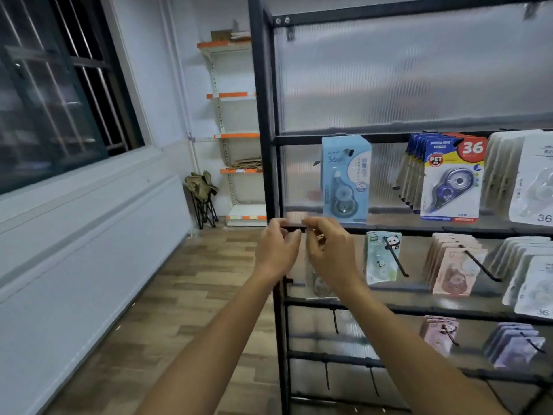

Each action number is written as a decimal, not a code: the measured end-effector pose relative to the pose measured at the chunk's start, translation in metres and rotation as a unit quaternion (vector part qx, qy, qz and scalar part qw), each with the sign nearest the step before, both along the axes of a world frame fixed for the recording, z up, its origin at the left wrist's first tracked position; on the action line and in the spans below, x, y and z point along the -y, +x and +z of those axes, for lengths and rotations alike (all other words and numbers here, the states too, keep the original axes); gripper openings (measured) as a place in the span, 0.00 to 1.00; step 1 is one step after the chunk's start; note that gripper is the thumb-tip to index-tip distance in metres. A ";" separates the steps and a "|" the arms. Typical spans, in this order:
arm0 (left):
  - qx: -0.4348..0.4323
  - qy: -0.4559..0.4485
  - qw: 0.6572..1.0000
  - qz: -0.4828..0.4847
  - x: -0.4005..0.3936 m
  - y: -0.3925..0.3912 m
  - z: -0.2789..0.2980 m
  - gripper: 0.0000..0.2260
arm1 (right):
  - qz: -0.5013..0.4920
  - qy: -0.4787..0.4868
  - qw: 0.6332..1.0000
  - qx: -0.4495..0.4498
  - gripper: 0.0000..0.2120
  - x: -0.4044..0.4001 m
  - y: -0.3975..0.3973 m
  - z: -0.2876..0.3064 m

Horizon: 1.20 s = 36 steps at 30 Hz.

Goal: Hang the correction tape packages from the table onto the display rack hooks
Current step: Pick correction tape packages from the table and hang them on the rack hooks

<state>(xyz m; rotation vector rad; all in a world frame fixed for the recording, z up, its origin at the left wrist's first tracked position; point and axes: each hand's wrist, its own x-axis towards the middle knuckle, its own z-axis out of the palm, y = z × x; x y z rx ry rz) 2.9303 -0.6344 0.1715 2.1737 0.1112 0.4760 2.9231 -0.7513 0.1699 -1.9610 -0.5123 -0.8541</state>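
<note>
Pinching one package's (318, 284) top edge, left hand (276, 250) and right hand (330, 253) crowd the rack's (263, 115) left post.

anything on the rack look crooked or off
Yes: the panda pack on the second row hangs twisted, turned sideways to its straight neighbours, alone on its hook. The pack held by both hands is mostly hidden.
</note>
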 end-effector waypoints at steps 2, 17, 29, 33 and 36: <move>-0.006 0.038 0.999 0.025 -0.034 -0.022 -0.009 0.15 | 0.031 -0.037 0.999 -0.014 0.09 -0.033 -0.007 -0.007; -0.132 0.215 0.923 0.291 -0.365 -0.360 -0.071 0.15 | 0.343 -0.223 0.906 -0.111 0.15 -0.395 -0.247 -0.084; -0.290 0.149 0.788 0.522 -0.549 -0.635 -0.124 0.19 | 0.572 -0.303 0.755 -0.103 0.13 -0.636 -0.485 -0.131; -0.335 0.123 0.744 0.565 -0.620 -0.695 -0.135 0.19 | 0.607 -0.324 0.720 -0.089 0.14 -0.724 -0.538 -0.143; -0.373 0.099 0.720 0.577 -0.666 -0.726 -0.139 0.20 | 0.613 -0.350 0.702 -0.096 0.15 -0.785 -0.562 -0.149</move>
